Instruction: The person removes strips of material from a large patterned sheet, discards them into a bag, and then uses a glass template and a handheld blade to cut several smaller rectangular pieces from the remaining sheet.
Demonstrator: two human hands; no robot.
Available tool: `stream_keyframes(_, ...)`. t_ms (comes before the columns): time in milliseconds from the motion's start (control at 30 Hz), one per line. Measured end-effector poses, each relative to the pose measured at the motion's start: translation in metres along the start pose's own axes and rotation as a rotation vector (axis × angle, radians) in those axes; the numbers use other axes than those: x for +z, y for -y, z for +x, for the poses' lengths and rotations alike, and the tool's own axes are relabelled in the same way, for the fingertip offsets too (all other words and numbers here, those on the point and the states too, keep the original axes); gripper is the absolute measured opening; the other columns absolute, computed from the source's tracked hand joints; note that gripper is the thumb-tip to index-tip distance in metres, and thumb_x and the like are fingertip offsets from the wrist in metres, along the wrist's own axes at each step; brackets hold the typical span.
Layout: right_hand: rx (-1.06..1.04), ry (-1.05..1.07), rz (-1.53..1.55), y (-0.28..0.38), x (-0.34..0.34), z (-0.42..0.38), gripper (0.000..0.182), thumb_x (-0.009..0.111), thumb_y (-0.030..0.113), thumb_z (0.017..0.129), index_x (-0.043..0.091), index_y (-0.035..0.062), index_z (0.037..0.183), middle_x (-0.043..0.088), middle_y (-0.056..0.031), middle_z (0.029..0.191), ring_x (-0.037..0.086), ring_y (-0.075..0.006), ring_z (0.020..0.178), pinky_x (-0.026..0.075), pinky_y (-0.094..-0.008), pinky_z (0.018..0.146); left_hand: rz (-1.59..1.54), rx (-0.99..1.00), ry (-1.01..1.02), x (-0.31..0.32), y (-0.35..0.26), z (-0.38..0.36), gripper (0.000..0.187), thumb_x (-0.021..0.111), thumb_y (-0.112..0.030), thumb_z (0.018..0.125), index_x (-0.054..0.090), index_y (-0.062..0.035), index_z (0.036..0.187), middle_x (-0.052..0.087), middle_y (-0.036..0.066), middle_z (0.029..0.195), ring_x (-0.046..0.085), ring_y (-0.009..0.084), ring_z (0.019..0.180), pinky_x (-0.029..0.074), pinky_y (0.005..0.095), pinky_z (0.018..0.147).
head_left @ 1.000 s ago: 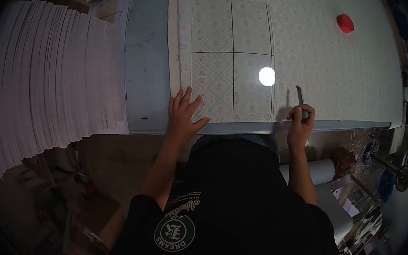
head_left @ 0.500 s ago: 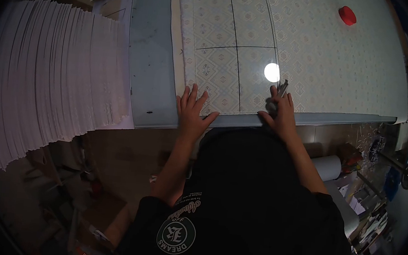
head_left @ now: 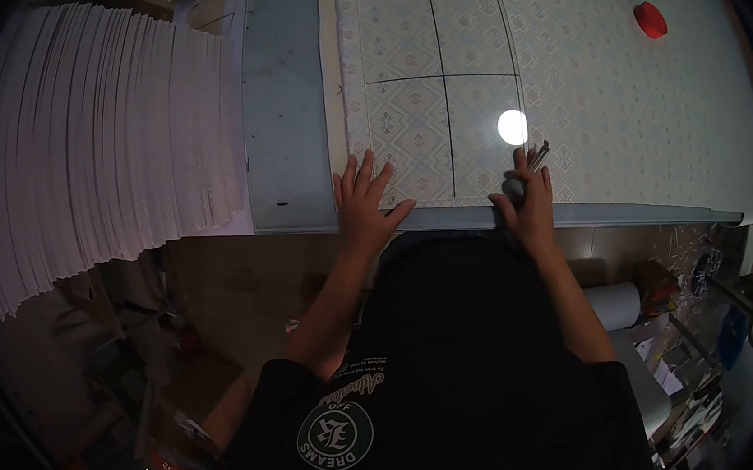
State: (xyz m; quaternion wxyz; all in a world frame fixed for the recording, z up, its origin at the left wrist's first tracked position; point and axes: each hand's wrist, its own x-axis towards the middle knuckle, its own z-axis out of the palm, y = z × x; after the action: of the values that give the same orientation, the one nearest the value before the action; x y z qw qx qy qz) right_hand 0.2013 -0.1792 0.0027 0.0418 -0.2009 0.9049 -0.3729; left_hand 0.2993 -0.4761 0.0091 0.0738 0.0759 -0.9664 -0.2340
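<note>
Table (head_left: 283, 117): grey top, carrying a large patterned sheet (head_left: 641, 125) that runs up and away from both hands.

Clear template (head_left: 435, 96) lies flat on the sheet, above and between the hands; it bears one long black line crossed by a shorter one, and a lamp glare sits on it just above the right hand.

Stack of white sheets (head_left: 95, 144), fanned, well to the left of the left hand, off the table's left edge.

Paper roll (head_left: 615, 303), below and right of the right hand, under the table edge.

Left hand (head_left: 366, 202): released, fingers spread, palm pressed flat on the near left corner of the template at the table edge.

Right hand (head_left: 529, 204): clenched on a knife (head_left: 536, 158) by the handle; the tip points up and away, resting at the template's right edge, near the bottom right corner.

Red cap (head_left: 650, 19): far up and right of the right hand, on the sheet, untouched.

Judgement: step in hand is cutting the sheet along the template's right edge, with the blade set at the near end. Next move calls for steady downward pressure from the left hand so the template does not slide, and the blade kept tight to the edge.
</note>
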Motion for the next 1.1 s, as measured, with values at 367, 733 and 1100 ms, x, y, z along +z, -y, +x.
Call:
stream_keyframes(367, -0.007, -0.008, -0.007, -0.0046, 0.0045, -0.0021, 0.049, 0.081, 0.020, 0.084, 0.052, 0.0087, 0.121, 0.048, -0.0180, 0.154, 0.036, -0.0377, 0.148, 0.022, -0.0566, 0.121, 0.009, 0.023, -0.006, 0.0002, 0.0005, -0.0010, 0.069, 0.081, -0.047, 0.078, 0.064, -0.0108, 0.135, 0.044, 0.016, 0.157, 0.033, 0.0406, 0.147, 0.017, 0.0669, 0.118)
stream_keyframes(733, -0.078, -0.041, -0.034, -0.0067, 0.0005, -0.0011, 0.048, 0.083, 0.023, 0.081, 0.054, 0.0064, 0.117, 0.052, -0.0171, 0.151, 0.044, -0.0397, 0.142, 0.026, -0.0561, 0.120, 0.035, 0.030, 0.000, -0.0017, -0.0009, 0.0003, 0.069, 0.077, -0.050, 0.082, 0.061, -0.0141, 0.139, 0.042, 0.014, 0.158, 0.033, 0.0415, 0.146, 0.017, 0.0669, 0.118)
stream_keyframes(1100, -0.093, -0.056, -0.023, -0.0042, 0.0002, -0.0007, 0.047, 0.081, 0.023, 0.082, 0.054, 0.0067, 0.116, 0.052, -0.0171, 0.151, 0.040, -0.0408, 0.145, 0.027, -0.0567, 0.119, 0.043, 0.006, 0.016, -0.0014, -0.0005, -0.0007, 0.070, 0.078, -0.050, 0.081, 0.061, -0.0157, 0.139, 0.041, 0.012, 0.160, 0.031, 0.0392, 0.148, 0.017, 0.0646, 0.119)
